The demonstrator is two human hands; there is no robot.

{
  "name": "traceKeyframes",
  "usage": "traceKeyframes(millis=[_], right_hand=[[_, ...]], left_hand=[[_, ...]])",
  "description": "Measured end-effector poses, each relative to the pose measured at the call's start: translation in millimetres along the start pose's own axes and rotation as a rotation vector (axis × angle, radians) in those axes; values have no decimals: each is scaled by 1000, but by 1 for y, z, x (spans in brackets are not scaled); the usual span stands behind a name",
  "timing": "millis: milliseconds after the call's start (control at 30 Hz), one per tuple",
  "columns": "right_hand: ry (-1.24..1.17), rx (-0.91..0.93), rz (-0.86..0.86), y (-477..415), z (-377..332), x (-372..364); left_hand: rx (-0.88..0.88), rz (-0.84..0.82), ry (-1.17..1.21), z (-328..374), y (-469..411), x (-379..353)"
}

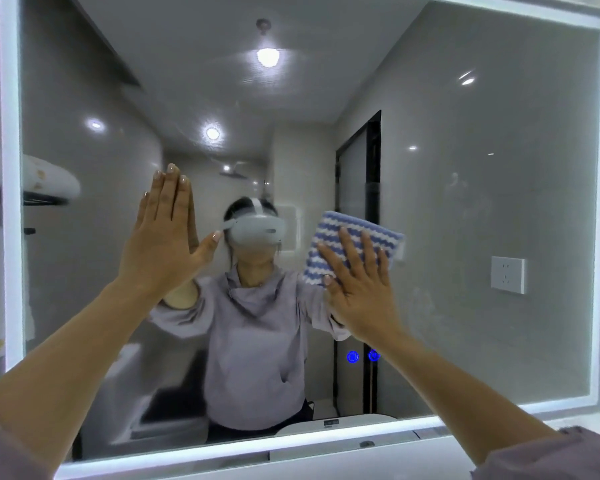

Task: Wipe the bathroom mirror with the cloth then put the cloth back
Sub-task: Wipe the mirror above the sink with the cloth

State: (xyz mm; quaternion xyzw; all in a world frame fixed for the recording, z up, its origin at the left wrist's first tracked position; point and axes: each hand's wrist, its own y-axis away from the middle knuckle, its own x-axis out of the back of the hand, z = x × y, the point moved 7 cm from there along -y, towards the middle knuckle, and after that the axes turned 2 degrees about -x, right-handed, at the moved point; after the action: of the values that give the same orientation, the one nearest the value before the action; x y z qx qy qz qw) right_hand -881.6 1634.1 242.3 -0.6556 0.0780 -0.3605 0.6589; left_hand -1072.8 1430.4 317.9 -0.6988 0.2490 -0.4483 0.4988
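Wiping is happening: the right hand (359, 289), fingers flat, is pressing the fluffy blue-and-white striped cloth (347, 233) on the big light-edged glass mirror (499, 202), three o'clock from its middle. The left hand (163, 230) is lying flat, holding nothing. Putting back is waiting.

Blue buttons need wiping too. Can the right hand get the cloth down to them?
Probably yes: the right hand presses the cloth on the mirror, with bare glass down to the blue buttons.

The right hand (361, 292) is pressing the blue-and-white striped cloth (347, 237) flat against the mirror (499, 202). The left hand (163, 237), at 9 o'clock from the cloth, is resting flat on the glass, fingers pointing toward 12 o'clock.
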Motion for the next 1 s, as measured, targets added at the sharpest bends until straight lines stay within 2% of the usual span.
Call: traceKeyframes(millis=[133,267,533,600,767,900,1000], right_hand=[[38,-162,24,7,58,9],[12,-427,-14,18,121,17],[-81,-712,8,13,85,8],[-125,-665,9,10,56,4],[-129,-303,-89,10,-44,-20],[-107,-66,-94,24,-112,-32],[-100,6,-87,27,-128,-32]], left_hand=[[-6,8,-2,-2,-1,-2],[-13,24,-5,-1,-1,-5],[-7,60,-2,0,-2,-6],[-6,62,5,-1,-2,-6],[-10,64,11,-1,-3,-6],[-11,65,9,-3,-2,-7],[-20,46,-2,-4,-3,-6]])
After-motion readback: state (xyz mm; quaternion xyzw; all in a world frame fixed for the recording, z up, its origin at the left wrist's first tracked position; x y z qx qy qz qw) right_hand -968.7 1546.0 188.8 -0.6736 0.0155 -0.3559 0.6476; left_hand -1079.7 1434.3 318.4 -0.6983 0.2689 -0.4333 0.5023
